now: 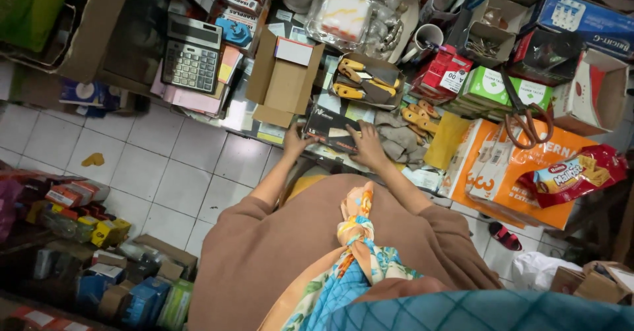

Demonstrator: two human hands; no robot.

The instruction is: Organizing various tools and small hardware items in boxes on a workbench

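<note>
The person wears a loose, plain dusty-brown long-sleeved top (264,252) of soft cloth; its sleeves end above the wrists. Over the chest hangs a patterned scarf (353,238), knotted at the middle, orange and cream above the knot, turquoise and white with leafy prints below. Lowest in view lies teal cloth with a diamond grid (489,311).

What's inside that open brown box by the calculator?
The brown box holds a small white packet with a red edge at its top. The rest looks like bare cardboard; anything under the packet is hidden.
</note>
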